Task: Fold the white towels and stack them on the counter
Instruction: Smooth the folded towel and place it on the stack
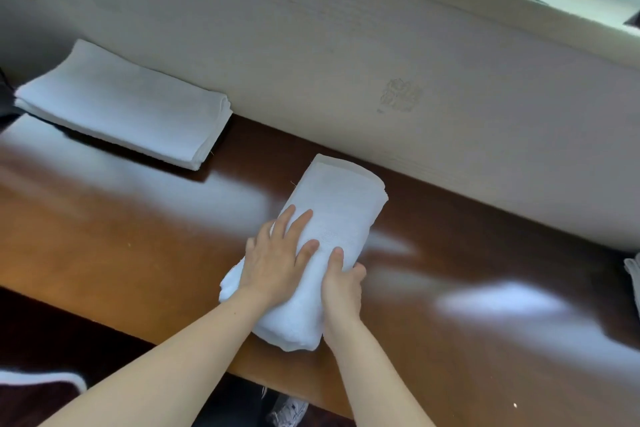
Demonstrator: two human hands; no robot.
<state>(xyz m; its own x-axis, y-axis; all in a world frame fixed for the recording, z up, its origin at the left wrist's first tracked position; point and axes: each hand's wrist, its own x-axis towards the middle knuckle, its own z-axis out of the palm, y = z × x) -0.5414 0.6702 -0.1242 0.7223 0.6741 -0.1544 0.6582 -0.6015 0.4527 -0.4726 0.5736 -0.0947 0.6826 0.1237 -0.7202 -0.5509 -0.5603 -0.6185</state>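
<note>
A white towel (341,204), folded into a long narrow bundle, lies at an angle on the glossy brown counter (485,270), its far end near the wall. My left hand (277,253) presses flat on its near half with straight, spread fingers. My right hand (343,282) grips the towel's right edge, thumb on top and fingers curled under the side. A stack of folded white towels (128,107) sits at the back left of the counter against the wall, well apart from both hands.
A pale wall (346,45) runs along the counter's far edge. More white cloth (633,274) shows at the right frame edge. The counter's near edge runs diagonally below my arms, with dark floor and a shoe (291,409) beneath.
</note>
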